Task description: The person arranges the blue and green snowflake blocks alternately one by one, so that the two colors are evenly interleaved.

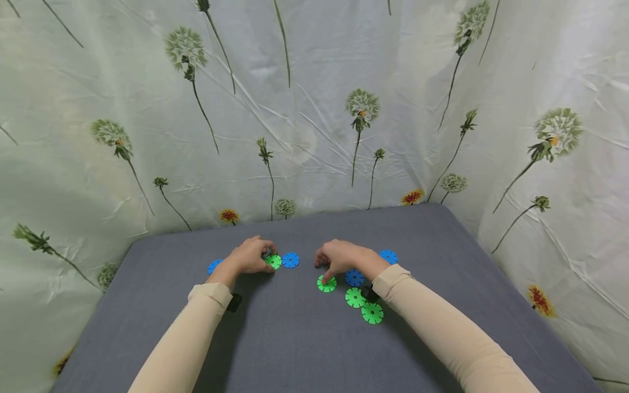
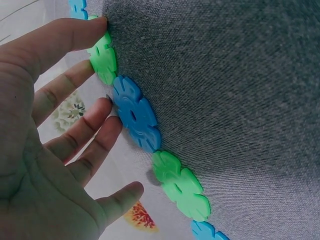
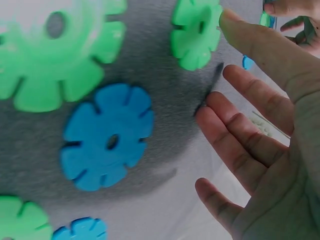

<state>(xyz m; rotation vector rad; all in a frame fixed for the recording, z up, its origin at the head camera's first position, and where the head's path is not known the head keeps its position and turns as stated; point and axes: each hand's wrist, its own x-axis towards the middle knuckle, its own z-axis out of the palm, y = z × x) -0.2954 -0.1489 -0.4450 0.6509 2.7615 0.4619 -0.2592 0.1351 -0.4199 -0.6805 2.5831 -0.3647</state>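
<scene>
My left hand (image 1: 249, 256) pinches a green notched plastic disc (image 2: 104, 62) between thumb and index finger; its other fingers spread loosely beside the row. This disc lies in a line of alternating blue and green discs, with a blue disc (image 1: 291, 260) at its right end and another blue disc (image 1: 214, 266) showing left of the hand. My right hand (image 1: 344, 255) hovers low with relaxed fingers, the thumb tip at the edge of a separate green disc (image 3: 196, 32). Beneath that hand lies a blue disc (image 3: 107, 137).
Nearer me, a green disc (image 1: 355, 297) and another green disc (image 1: 372, 313) lie beside the right wrist. Beyond the right forearm sits a blue disc (image 1: 389, 256). A flower-printed curtain (image 1: 314, 120) hangs behind the grey cloth-covered table (image 1: 295, 338).
</scene>
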